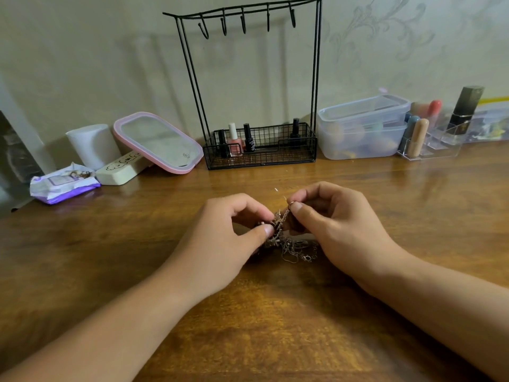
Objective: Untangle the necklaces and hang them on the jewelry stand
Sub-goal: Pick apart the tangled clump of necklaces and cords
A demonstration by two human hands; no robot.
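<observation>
Both hands are right in the knot: left hand [234, 230] and right hand [327, 219] each pinch the tangled necklaces [289, 241] between them, loose chain spilling onto the wooden table [275, 312]. Black jewelry stand [248, 78] sits beyond the hands, hooks bare.

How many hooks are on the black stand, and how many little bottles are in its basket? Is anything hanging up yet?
Hooks on the jewelry stand: 5
Dark nail polish bottles in the basket: 3
Pink nail polish bottle: 1
Necklaces hanging: 0; the necklaces are a tangle pinched by the left hand and right hand.
Total: 5 hooks, 4 bottles.
</observation>
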